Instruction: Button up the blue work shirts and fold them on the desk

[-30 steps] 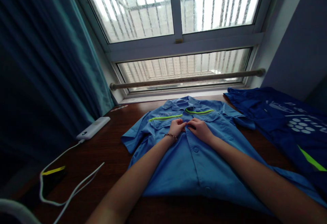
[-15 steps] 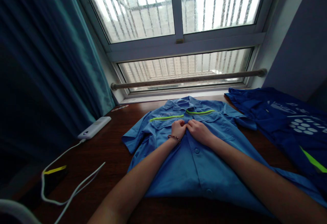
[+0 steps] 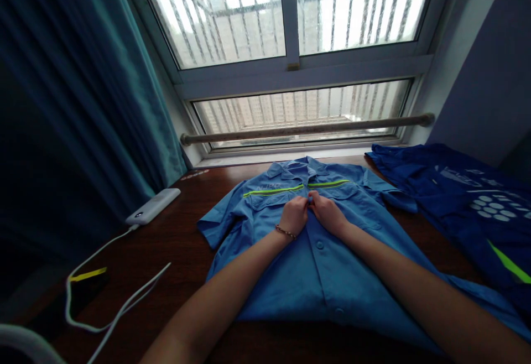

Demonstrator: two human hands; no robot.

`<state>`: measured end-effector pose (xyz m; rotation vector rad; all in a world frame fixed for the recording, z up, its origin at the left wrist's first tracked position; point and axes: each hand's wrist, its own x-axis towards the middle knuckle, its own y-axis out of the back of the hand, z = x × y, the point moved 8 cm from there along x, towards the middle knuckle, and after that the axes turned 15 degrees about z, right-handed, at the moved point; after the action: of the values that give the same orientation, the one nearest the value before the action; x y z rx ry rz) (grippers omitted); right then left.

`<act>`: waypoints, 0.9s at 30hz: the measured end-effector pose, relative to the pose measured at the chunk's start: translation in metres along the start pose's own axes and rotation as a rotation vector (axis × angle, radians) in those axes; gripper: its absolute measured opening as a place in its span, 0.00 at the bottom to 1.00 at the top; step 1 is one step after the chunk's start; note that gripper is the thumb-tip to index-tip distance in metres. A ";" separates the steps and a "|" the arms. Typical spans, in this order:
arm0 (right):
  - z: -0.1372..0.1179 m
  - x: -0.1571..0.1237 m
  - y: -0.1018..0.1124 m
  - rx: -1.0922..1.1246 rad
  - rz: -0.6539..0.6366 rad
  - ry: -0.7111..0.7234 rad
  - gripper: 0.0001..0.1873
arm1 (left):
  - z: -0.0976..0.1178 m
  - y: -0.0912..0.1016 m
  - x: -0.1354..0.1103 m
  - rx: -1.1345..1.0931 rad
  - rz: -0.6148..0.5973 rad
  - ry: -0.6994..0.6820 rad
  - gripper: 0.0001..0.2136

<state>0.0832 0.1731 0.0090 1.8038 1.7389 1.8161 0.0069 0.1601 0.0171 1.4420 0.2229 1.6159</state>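
Note:
A light-blue short-sleeved work shirt (image 3: 282, 281) lies front up on a brown wooden table (image 3: 182, 237), its collar toward the window. Yellow-green stripes cross its chest. My left hand (image 3: 295, 214), with a bracelet at the wrist, pinches the front edge of the shirt at chest height. Right beside it my right hand (image 3: 327, 213) pinches the other side of the front opening. The fingertips meet there and hide the small bit of cloth between them. Below the hands, a button (image 3: 319, 245) shows on the closed lower front.
A dark-blue garment (image 3: 460, 198) with white print lies at the right. To the left are a white power bank (image 3: 153, 207), its white cable (image 3: 120, 314) and a dark item with a yellow edge (image 3: 88, 274). A curtain (image 3: 136, 104) hangs at left; a rail (image 3: 307, 130) crosses the window.
Both hands have shifted slightly right, still pinching the shirt front. The two chest stripes now sit closer together, with the front edges drawn nearer each other.

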 end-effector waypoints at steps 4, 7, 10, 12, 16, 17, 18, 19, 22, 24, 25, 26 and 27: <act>0.002 0.001 0.003 0.005 0.027 0.028 0.17 | 0.003 0.000 0.000 -0.021 -0.017 -0.042 0.09; -0.001 0.001 0.004 0.014 -0.019 0.069 0.20 | 0.001 0.003 0.002 -0.108 0.036 -0.018 0.09; -0.002 0.001 0.003 0.065 -0.047 0.066 0.19 | -0.001 0.006 0.005 -0.176 0.063 0.021 0.07; 0.001 0.002 0.004 0.150 -0.020 0.032 0.16 | -0.002 0.007 0.005 -0.201 0.077 0.058 0.06; 0.011 0.007 -0.001 0.358 -0.033 -0.038 0.11 | -0.002 0.007 0.005 -0.176 0.071 0.136 0.05; 0.013 0.007 -0.004 0.401 -0.068 -0.045 0.10 | -0.002 0.007 0.005 -0.165 0.070 0.143 0.05; 0.014 0.008 -0.007 0.432 -0.107 -0.045 0.10 | 0.000 0.008 0.005 -0.158 0.073 0.140 0.04; 0.015 0.008 -0.010 0.443 -0.144 -0.037 0.09 | 0.001 0.009 0.005 -0.152 0.081 0.124 0.04; 0.017 0.008 -0.015 0.334 -0.207 0.035 0.08 | 0.008 0.011 0.004 -0.148 0.109 0.026 0.05; 0.017 0.008 -0.017 0.232 -0.217 0.076 0.07 | 0.011 0.012 0.003 -0.150 0.116 -0.031 0.05; 0.018 0.008 -0.018 0.199 -0.219 0.087 0.07 | 0.012 0.012 0.003 -0.155 0.118 -0.046 0.05; 0.018 0.007 -0.019 0.179 -0.219 0.090 0.06 | 0.012 0.013 0.003 -0.166 0.119 -0.053 0.05; 0.017 0.007 -0.019 0.166 -0.218 0.089 0.06 | 0.013 0.013 0.003 -0.180 0.120 -0.054 0.05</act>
<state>0.0813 0.1959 -0.0053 1.5302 2.0825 1.7363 0.0113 0.1496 0.0318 1.3799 -0.0404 1.6454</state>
